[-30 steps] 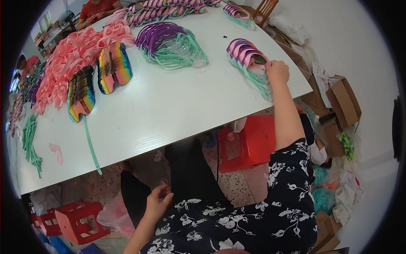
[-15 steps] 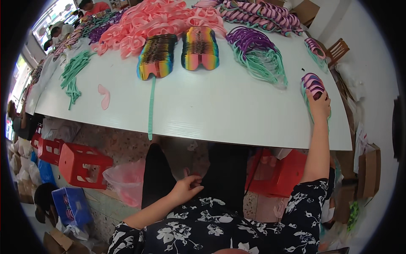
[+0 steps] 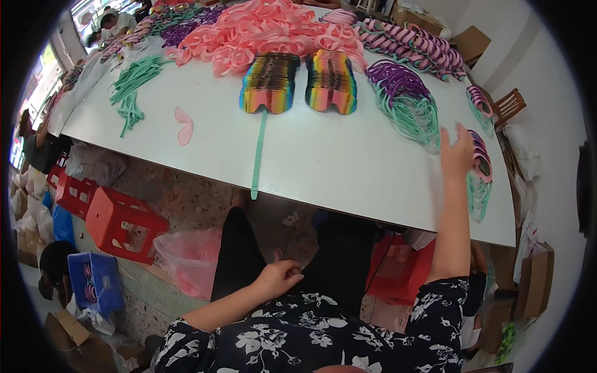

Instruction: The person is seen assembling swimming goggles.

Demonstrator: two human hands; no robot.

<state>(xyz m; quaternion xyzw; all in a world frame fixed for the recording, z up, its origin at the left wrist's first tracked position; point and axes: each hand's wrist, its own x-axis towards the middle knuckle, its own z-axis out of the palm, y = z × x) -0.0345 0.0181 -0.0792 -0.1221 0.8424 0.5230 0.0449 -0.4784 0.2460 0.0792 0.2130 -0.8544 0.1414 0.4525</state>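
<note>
My right hand (image 3: 458,152) is raised over the white table (image 3: 348,168), fingers spread, between a heap of purple and green frames (image 3: 407,102) and a small stack of pink, purple and green frames (image 3: 480,174) at the table's right edge. It holds nothing. My left hand (image 3: 280,278) rests low on my lap below the table edge, fingers curled around a small pink piece. Two rainbow-striped stacks (image 3: 270,81) (image 3: 331,79) lie in the middle of the table, with a green strip (image 3: 257,158) running toward the near edge.
A pile of pink frames (image 3: 273,31) and green strips (image 3: 130,87) lie farther back. A loose pink piece (image 3: 184,124) lies on the table. Red plastic stools (image 3: 121,224), a pink bag (image 3: 186,255) and cardboard boxes (image 3: 535,280) stand on the floor. Other people work at the far left.
The view swung left and down across the table. My right hand lifted off the small frame stack at the right edge and opened. My left hand stays on my lap.
</note>
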